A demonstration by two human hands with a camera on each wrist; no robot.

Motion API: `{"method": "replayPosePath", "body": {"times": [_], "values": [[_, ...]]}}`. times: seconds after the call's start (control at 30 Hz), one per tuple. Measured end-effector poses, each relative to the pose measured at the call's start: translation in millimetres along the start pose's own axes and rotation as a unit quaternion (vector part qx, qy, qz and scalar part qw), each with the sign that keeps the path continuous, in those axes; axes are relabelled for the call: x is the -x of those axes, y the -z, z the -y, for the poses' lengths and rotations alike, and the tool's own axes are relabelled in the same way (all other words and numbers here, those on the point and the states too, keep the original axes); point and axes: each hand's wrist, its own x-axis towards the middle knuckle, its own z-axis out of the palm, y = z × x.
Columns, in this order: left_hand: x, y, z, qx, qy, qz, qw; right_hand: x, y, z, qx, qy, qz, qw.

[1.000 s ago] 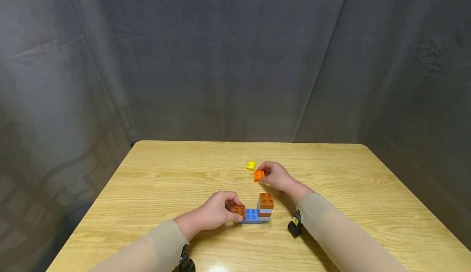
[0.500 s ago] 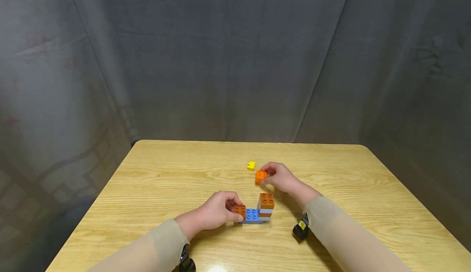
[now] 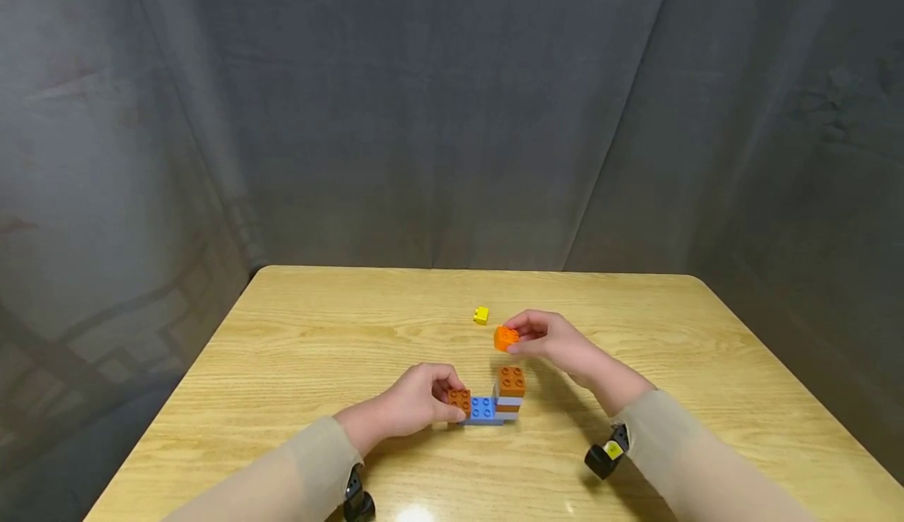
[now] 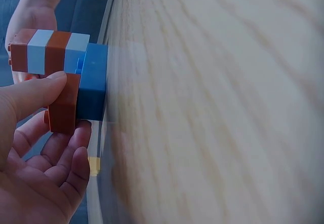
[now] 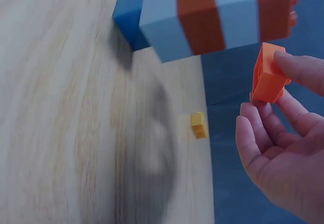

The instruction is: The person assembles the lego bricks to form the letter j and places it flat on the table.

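My left hand [image 3: 418,402] pinches a brown toy brick [image 4: 64,105] that sits on the left end of a long blue brick [image 3: 482,410]. On the blue brick's right end rises a small tower [image 3: 510,393] of alternating light grey-blue and brown bricks, with a brown one on top. Just beyond the tower, my right hand [image 3: 558,343] holds an orange brick [image 3: 505,338] between thumb and fingers, raised off the table. In the right wrist view the orange brick's hollow underside [image 5: 259,72] shows.
A small yellow brick [image 3: 481,315] lies on the wooden table [image 3: 339,334], beyond the orange one. Grey cloth [image 3: 438,114] hangs behind and at the sides of the table. Each wrist wears a black camera on a strap.
My right hand has lifted the orange brick off the table and moved it slightly right, tilting it. The left hand keeps its grip on the brown brick in the same place.
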Motion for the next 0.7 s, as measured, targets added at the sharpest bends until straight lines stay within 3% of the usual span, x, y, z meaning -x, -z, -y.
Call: {"method": "replayPosePath", "body": {"times": [0.27, 0.7], "values": [[-0.7, -1.1, 0.8, -0.006, 0.002, -0.003, 1.0000, 20.8, 7.6, 8.2, -0.030, 0.017, 0.040, 0.9986], [-1.4, -2.0, 2.7, -0.007, 0.003, -0.003, 1.0000, 39.5, 0.9, 11.1, -0.066, 0.034, 0.082, 0.9939]]}}
